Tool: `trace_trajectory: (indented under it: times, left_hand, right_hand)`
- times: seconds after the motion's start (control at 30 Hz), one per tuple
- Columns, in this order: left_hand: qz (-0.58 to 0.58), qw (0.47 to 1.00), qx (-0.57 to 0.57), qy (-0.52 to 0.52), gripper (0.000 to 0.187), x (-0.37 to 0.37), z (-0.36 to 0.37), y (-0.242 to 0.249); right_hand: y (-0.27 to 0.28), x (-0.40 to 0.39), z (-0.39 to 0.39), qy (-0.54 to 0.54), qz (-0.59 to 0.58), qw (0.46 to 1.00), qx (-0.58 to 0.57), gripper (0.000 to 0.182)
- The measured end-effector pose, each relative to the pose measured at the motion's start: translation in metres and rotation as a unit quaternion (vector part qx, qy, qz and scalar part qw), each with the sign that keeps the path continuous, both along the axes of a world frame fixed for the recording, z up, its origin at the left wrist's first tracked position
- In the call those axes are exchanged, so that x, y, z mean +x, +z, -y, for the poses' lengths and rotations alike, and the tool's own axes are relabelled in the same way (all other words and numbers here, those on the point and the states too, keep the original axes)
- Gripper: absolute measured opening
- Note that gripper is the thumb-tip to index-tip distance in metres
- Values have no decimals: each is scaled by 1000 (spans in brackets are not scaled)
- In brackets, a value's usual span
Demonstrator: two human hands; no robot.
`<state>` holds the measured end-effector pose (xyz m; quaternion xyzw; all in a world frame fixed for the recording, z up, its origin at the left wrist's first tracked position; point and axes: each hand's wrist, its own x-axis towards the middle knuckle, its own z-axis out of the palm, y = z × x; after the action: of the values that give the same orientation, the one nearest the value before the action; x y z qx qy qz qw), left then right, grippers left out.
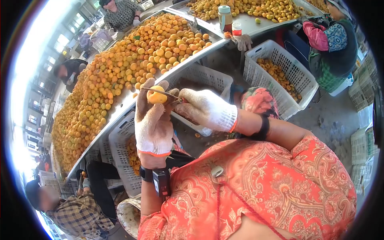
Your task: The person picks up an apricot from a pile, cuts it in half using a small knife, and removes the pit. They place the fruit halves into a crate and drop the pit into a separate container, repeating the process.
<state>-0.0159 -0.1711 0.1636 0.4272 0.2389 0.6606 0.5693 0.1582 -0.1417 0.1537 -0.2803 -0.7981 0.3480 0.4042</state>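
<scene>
My left hand (150, 127), in a white glove with dirty fingers, is raised palm up in front of the sorting table. Its fingers are closed around a yellow-orange apricot (157, 96). A thin, dark, rod-like tool (169, 95) crosses over the fruit. The near end of that tool runs into my right hand (206, 110), also gloved in white, whose fingers pinch it right beside the fruit. Beyond both hands a great heap of apricots (132, 60) covers the metal table (192, 56).
Below my hands stands a white crate (214, 78); another crate (124, 160) at left holds fruit pieces. A third crate (306, 86) at right holds halved apricots. A bottle (225, 20), a red jar (237, 29) and a glove (242, 41) lie on the table edge. Several people work around.
</scene>
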Motion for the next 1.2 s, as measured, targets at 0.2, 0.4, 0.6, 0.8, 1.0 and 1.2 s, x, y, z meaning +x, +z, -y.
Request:
trace_trajectory:
  times: [0.2, 0.4, 0.6, 0.8, 1.0, 1.2]
  left_hand:
    - [55, 998, -13, -6, 62, 0, 4, 4]
    - [45, 999, 26, 9, 58, 1, 4, 8]
    - [49, 997, 28, -45, 61, -4, 5, 12]
    - [36, 997, 29, -64, 59, 1, 9, 18]
    - [6, 998, 26, -51, 58, -1, 12, 24]
    - [5, 999, 5, -36, 56, 0, 16, 26]
  right_hand:
    - [6, 0, 6, 7, -3, 1000, -12, 31]
    - [-2, -3, 5, -33, 22, 995, 86, 24]
    - [2, 3, 6, -39, -28, 994, 93, 26]
    - [0, 3, 8, -44, 6, 993, 109, 26]
    - [4, 6, 10, -38, 16, 993, 113, 25]
    - [4, 7, 10, -27, 10, 994, 105, 24]
